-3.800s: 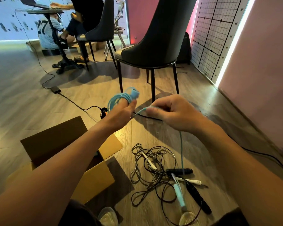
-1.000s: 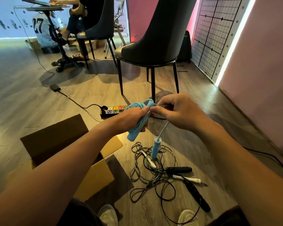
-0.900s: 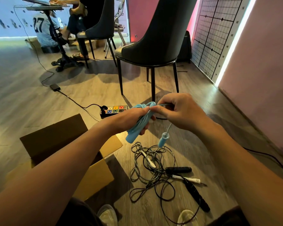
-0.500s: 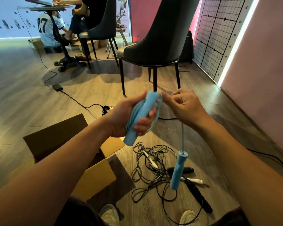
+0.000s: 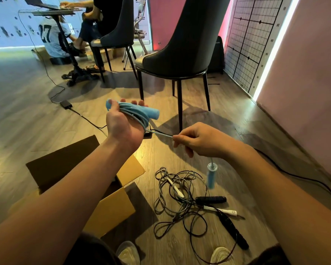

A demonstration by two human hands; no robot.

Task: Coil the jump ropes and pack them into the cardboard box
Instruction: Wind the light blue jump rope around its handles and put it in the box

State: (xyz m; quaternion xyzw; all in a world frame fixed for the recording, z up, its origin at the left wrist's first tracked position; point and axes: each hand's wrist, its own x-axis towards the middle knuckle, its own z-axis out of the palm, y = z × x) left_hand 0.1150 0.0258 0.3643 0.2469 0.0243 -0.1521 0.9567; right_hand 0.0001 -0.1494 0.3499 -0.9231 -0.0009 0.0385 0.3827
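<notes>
My left hand (image 5: 122, 125) is raised palm-up over the floor, closed around a blue jump rope (image 5: 137, 112) whose cord is wound around one blue handle. My right hand (image 5: 201, 140) pinches the rope's free end just right of the coil. The second blue handle (image 5: 211, 175) dangles below that hand. An open cardboard box (image 5: 111, 205) sits on the floor at lower left, under my left forearm. A tangle of grey and black jump ropes (image 5: 182, 197) with black and white handles lies on the floor between my arms.
A dark chair (image 5: 182, 54) stands just beyond my hands. A black cable and power adapter (image 5: 66, 104) cross the wooden floor at left. People sit at a desk at far left. A pink wall (image 5: 304, 73) runs along the right. My shoes (image 5: 128, 253) show at the bottom.
My left hand has turned palm-up and lifted the coil leftward. My right hand has pulled away to the right and lower, drawing the cord taut; the dangling handle has swung right.
</notes>
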